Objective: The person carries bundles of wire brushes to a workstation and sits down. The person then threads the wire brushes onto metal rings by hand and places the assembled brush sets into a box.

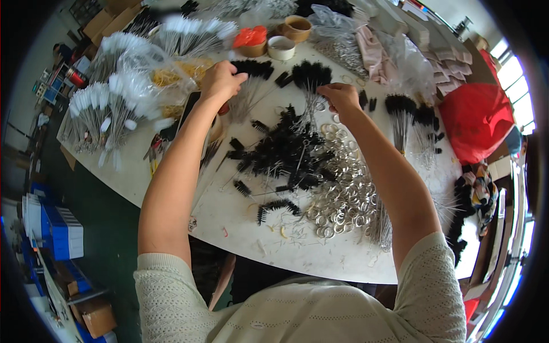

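My left hand is closed, its fingertips beside a bundle of black bristle brushes with thin wire stems. Whatever it may pinch is too small to make out. Farther right, my right hand closes its fingers at the side of another bundle of black bristle brushes, whose wire stems fan downward. Below and between both hands lies a loose heap of black brushes. Next to that heap, under my right forearm, spreads a pile of silvery metal rings.
White-tipped wire brushes and a clear plastic bag crowd the left. Tape rolls stand at the back. More black brush bundles lie right, near a red bag. Pliers rest at the table's left edge.
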Motion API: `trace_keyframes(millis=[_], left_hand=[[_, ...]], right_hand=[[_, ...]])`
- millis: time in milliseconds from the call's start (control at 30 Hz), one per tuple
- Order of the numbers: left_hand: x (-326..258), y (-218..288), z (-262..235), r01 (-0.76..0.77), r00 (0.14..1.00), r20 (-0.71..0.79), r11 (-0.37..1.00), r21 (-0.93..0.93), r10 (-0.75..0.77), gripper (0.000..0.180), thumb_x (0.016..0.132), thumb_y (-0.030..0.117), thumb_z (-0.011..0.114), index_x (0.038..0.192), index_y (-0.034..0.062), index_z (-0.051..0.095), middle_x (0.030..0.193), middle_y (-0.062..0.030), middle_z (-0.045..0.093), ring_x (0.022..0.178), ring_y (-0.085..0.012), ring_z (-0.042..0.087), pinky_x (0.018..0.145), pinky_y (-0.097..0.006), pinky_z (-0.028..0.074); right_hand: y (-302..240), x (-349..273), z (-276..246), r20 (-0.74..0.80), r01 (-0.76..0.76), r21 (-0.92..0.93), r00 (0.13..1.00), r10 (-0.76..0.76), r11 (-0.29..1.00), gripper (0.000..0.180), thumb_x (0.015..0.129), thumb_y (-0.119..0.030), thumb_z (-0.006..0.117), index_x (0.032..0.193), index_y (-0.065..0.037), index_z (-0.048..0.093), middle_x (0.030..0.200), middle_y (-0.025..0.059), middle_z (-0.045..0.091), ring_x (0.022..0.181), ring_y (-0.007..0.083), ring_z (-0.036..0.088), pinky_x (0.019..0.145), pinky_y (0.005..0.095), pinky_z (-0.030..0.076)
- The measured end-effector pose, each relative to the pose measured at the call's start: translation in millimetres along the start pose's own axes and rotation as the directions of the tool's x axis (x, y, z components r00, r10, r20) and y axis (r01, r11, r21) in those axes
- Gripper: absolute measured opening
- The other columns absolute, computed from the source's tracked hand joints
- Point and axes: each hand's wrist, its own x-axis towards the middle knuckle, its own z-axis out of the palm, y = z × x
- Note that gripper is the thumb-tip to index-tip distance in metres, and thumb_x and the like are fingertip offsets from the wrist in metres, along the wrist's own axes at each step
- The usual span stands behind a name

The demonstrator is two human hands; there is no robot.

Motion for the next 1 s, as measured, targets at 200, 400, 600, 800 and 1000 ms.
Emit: trace_keyframes(millis=[200,400,600,800,1000], left_hand=[[4.6,-10.0,29.6,-0.191,0.982,0.123,0.729,0.657,0.147,0.031,0.077,0.028,0.065,0.091,0.0000,0.065,0.095,-0.0244,0.064,0.096,-0.0388,0.060,0.082,-0.045,0.049],[-2.3,-10.4,26.6,-0.151,0.987,0.055,0.737,0.659,0.153,0.020,0.081,0.011,0.050,0.089,0.0011,0.066,0.097,-0.0245,0.064,0.096,-0.0397,0.060,0.082,-0.045,0.049],[-1.7,-15.7,28.9,-0.116,0.972,-0.084,0.761,0.638,0.219,0.020,0.084,0.014,0.052,0.096,0.0012,0.060,0.095,-0.0240,0.064,0.090,-0.0407,0.062,0.077,-0.046,0.050],[-96.2,37.5,-24.1,-0.266,0.948,-0.253,0.920,-0.289,0.195,0.017,0.093,0.020,0.052,0.102,0.0060,0.054,0.074,-0.0043,0.057,0.063,-0.0067,0.055,0.047,-0.023,0.047],[-202.5,-24.9,-58.4,-0.148,0.988,0.037,0.988,0.045,0.147,0.014,0.089,0.013,0.057,0.096,0.0005,0.058,0.074,-0.0056,0.058,0.060,-0.0102,0.051,0.056,-0.025,0.043]], right_hand=[[-40.2,-17.0,19.8,-0.298,0.174,0.240,0.949,-0.099,0.955,0.028,0.076,-0.022,0.061,0.086,0.004,0.066,0.062,0.0069,0.053,0.046,0.0139,0.048,0.043,0.0289,0.043],[-73.4,-16.5,-62.5,-0.259,0.310,0.323,0.938,-0.231,0.894,0.029,0.079,-0.023,0.049,0.084,0.003,0.063,0.072,0.0141,0.061,0.062,0.0243,0.061,0.055,0.0365,0.053],[18.7,-1.2,-80.5,-0.015,0.190,-0.655,0.964,-0.265,0.731,0.033,0.072,-0.032,0.060,0.082,-0.001,0.068,0.091,0.0215,0.066,0.082,0.0333,0.065,0.080,0.0378,0.052],[65.9,44.3,-103.8,0.237,0.217,-0.739,0.970,-0.056,0.638,0.039,0.063,-0.034,0.073,0.079,0.002,0.067,0.077,0.0146,0.067,0.058,0.0216,0.064,0.056,0.0301,0.053],[3.7,-3.5,-156.6,0.024,0.026,0.277,0.999,-0.034,0.960,0.021,0.077,-0.024,0.060,0.076,-0.003,0.063,0.054,-0.0022,0.039,0.040,0.0120,0.035,0.038,0.0269,0.033]])
